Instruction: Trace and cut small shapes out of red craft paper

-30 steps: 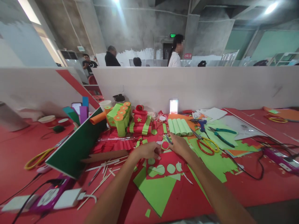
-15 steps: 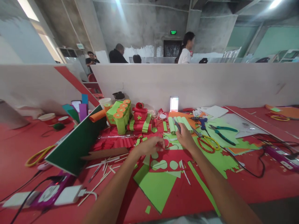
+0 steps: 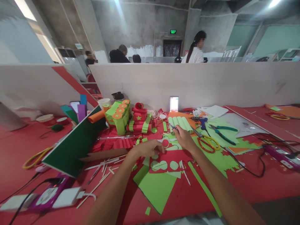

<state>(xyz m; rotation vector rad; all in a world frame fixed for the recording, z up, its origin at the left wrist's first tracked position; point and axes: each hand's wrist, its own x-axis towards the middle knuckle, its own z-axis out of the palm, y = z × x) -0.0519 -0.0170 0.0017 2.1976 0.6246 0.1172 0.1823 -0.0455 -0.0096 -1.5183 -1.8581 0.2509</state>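
My right hand (image 3: 184, 137) is closed around a slim dark tool (image 3: 173, 127), pen- or knife-like, pointing up and left. The tool's tip is beside a row of pale green paper rolls (image 3: 180, 124) lying on orange sheet. Lower and to the left, my left hand (image 3: 151, 147) has bent fingers, slightly apart, pointing down near a red disc (image 3: 165, 143); nothing shows in them. Close below the hands lies a red sheet (image 3: 179, 154) with pale green discs (image 3: 174, 165) on it. A green square sheet (image 3: 156, 187) is nearest to me.
Scissors (image 3: 206, 145), pliers (image 3: 222, 132) and a blue glue gun (image 3: 202, 123) lie right. Green-orange paper rolls (image 3: 119, 115), red rolls (image 3: 140, 120) and a dark green board (image 3: 72, 147) stand left. A power strip (image 3: 49, 190) with cables is front left. White panel (image 3: 187, 81) behind; people beyond.
My left hand has turned its fingers downward, closer to the red sheet. The right hand has shifted slightly left and down with the slim tool, whose angle has changed.
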